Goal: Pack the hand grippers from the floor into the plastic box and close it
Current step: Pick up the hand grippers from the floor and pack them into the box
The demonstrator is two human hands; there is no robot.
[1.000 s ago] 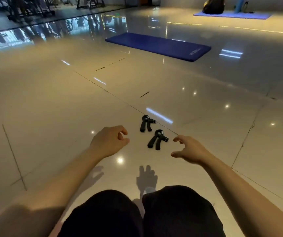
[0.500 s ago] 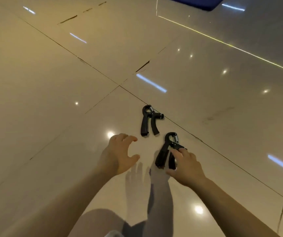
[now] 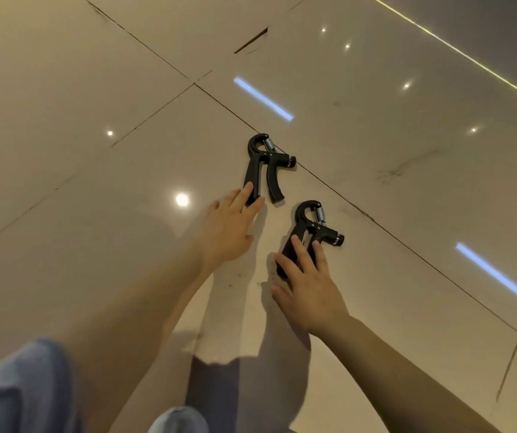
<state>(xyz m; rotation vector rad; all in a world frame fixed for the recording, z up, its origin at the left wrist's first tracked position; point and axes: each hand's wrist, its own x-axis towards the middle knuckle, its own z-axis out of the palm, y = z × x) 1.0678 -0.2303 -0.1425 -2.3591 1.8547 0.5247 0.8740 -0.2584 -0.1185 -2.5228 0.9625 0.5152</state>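
Two black hand grippers with steel springs lie on the glossy beige tile floor. The far hand gripper lies flat, and the fingertips of my left hand touch the lower end of its left handle with straight fingers. On the near hand gripper, the fingers of my right hand lie flat over both handles, thumb apart on the floor side. Neither tool is lifted. The plastic box is not in view.
The tile floor shows dark seams, a chipped joint farther ahead and bright lamp reflections. Light blue cloth of my clothing fills the lower left corner.
The view has tilted down and closer. My left hand moved forward onto the far hand gripper's handle. My right hand slid further over the near hand gripper's handles.
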